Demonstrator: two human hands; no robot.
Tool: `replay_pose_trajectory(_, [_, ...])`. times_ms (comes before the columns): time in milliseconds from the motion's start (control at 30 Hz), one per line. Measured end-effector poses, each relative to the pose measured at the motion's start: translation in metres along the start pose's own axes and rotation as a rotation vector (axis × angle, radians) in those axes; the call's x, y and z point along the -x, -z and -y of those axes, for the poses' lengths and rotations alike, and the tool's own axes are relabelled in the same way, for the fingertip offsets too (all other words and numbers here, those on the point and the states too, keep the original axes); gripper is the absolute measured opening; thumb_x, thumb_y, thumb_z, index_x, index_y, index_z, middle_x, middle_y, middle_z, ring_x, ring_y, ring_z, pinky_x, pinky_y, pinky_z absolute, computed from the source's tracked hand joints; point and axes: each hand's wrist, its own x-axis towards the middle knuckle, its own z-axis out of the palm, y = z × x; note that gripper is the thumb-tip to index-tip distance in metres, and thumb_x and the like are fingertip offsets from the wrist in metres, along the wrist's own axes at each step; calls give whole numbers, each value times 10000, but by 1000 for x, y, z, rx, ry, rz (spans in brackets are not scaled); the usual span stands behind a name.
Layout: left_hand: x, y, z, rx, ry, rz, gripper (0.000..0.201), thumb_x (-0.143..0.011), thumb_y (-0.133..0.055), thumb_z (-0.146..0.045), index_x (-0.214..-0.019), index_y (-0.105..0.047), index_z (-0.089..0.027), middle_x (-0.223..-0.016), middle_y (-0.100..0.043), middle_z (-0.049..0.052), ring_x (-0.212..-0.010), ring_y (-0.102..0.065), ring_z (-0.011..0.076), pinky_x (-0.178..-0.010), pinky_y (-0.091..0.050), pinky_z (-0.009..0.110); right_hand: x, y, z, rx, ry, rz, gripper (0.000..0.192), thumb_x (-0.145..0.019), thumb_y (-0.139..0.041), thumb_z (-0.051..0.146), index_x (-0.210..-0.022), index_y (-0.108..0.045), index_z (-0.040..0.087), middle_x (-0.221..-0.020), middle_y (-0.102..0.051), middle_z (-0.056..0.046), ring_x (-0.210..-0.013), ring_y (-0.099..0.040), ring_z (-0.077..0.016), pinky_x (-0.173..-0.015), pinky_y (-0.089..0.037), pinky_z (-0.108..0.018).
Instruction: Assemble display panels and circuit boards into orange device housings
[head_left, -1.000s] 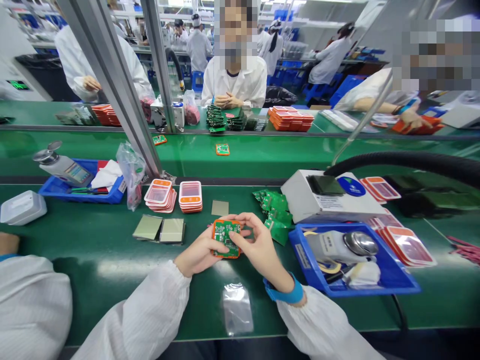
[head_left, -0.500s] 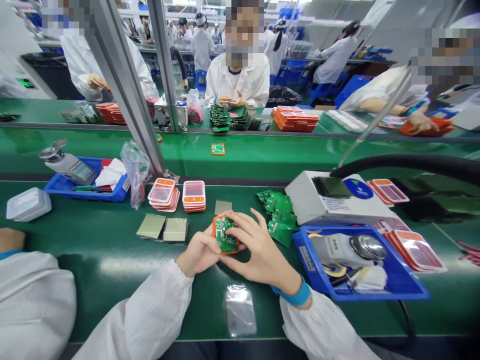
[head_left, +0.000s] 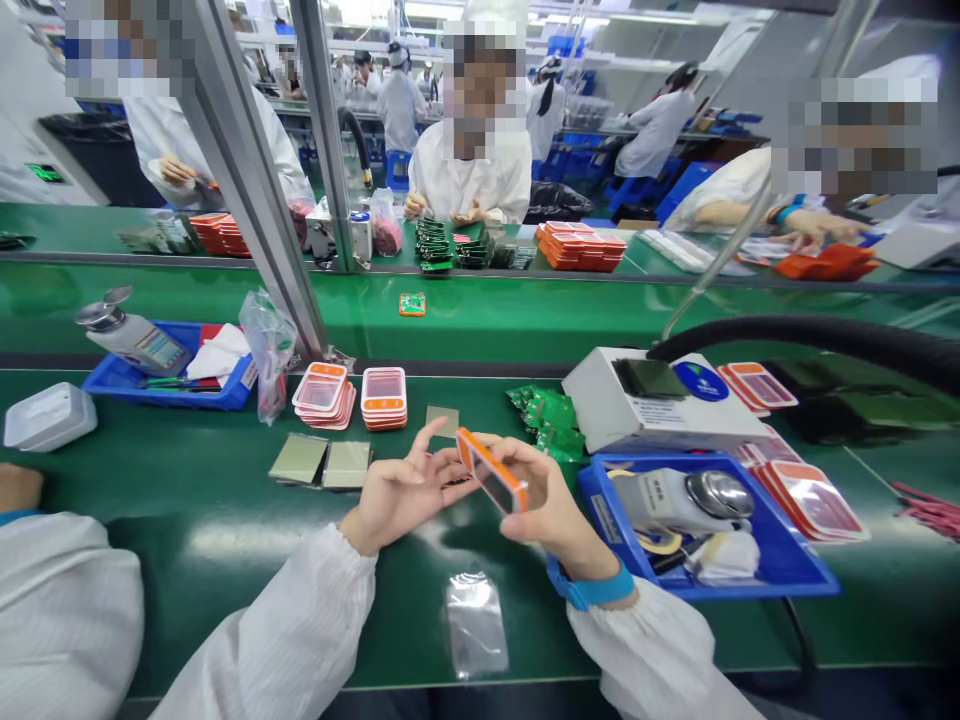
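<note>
My right hand (head_left: 546, 505) grips an orange-edged plastic casing (head_left: 491, 474) by its edges, tilted so that its dark screen side shows. The green circuit board side is hidden. My left hand (head_left: 401, 497) is open beside the casing, palm up with fingers spread, its fingertips close to the casing's left edge. Just beyond my hands lies a single flat screen panel (head_left: 444, 420). More screen panels (head_left: 347, 464) rest to the left. Green circuit boards (head_left: 553, 418) are piled behind my right hand, and a clear plastic sleeve (head_left: 477, 624) lies near the table's front edge.
Two stacks of orange-and-white casings (head_left: 383, 400) stand behind the panels. A blue tray (head_left: 750, 588) with a bottle is at right, before a white box (head_left: 592, 400). Another blue tray (head_left: 169, 398) sits left. A casing (head_left: 412, 304) lies on the green conveyor. Co-workers sit opposite.
The casing has turned from showing its green circuit board to showing its screen side. My left hand has let go and opened; my right hand now holds the casing alone.
</note>
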Motion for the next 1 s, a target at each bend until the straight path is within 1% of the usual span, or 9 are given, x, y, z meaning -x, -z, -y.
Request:
replay_pose_trajectory(133, [-1,0,-4,-47,-62,-94,692,-526,-511,-137,-1212,-454,-218,-1054,-636,85,-1004,-582,247,-986,-334,481,2,1,-7,-457,-128,-97,666,-515,-808,572,-1070,-613,259,-1172,-646,-62,-1185,-535,-296,-1102,-301,-527])
replay_pose_trajectory(200, [-1,0,-4,-95,-92,-123,652,-539,-527,-110,-1182,-479,-211,-1066,-632,83,-999,-573,228,-951,-360,435,1,-3,-12,-603,-154,-91,718,-523,-786,603,-1125,-593,263,-1163,-652,-57,-1215,-510,-289,-1123,-274,-535])
replay_pose_trajectory(267, [-1,-1,-3,-144,-119,-103,676,-532,-564,-78,-1188,-492,-224,-1108,-620,64,-1016,-562,212,-950,-359,387,0,-10,-16,-679,-186,-54,767,-507,-798,594,-1161,-573,263,-1154,-655,-57,-1231,-494,-284,-1135,-262,-527])
replay_pose_trajectory(433, [6,-4,-3,-281,-96,39,741,-571,-721,-110,-1253,-495,-291,-1193,-587,35,-1094,-550,222,-966,-358,331,0,-27,-22,-702,-315,46,934,-453,-809,621,-1255,-504,250,-1223,-613,-89,-1297,-423,-305,-1149,-218,-518])
replay_pose_trajectory(500, [8,-4,-3,-325,-63,75,720,-569,-764,-134,-1227,-525,-298,-1244,-568,35,-1133,-536,234,-962,-368,325,1,-29,-25,-706,-345,53,942,-443,-809,630,-1248,-509,245,-1226,-609,-96,-1288,-430,-318,-1145,-215,-530])
replay_pose_trajectory(567, [9,-4,-2,-355,-24,100,713,-560,-791,-142,-1212,-544,-293,-1221,-588,36,-1115,-550,222,-938,-384,302,2,-29,-28,-717,-356,42,918,-445,-810,630,-1228,-526,243,-1189,-631,-90,-1253,-463,-322,-1137,-226,-543])
replay_pose_trajectory(700, [10,-3,0,-358,-6,98,757,-556,-815,-151,-1244,-534,-297,-1162,-620,31,-1070,-581,196,-923,-400,270,3,-27,-30,-742,-365,40,884,-464,-796,644,-1214,-540,253,-1151,-652,-72,-1208,-503,-318,-1127,-249,-549])
replay_pose_trajectory(867, [9,0,2,-396,-15,78,769,-552,-829,-179,-1253,-529,-280,-1252,-584,59,-1153,-545,249,-983,-389,337,4,-29,-29,-706,-389,56,935,-458,-788,659,-1252,-506,254,-1240,-599,-89,-1241,-471,-325,-1131,-238,-554])
replay_pose_trajectory(1000, [7,0,2,-401,-27,83,739,-531,-840,-180,-1205,-550,-265,-1264,-575,67,-1139,-550,272,-967,-399,361,5,-29,-29,-715,-406,51,943,-453,-797,651,-1249,-496,244,-1256,-580,-98,-1266,-444,-319,-1138,-227,-544])
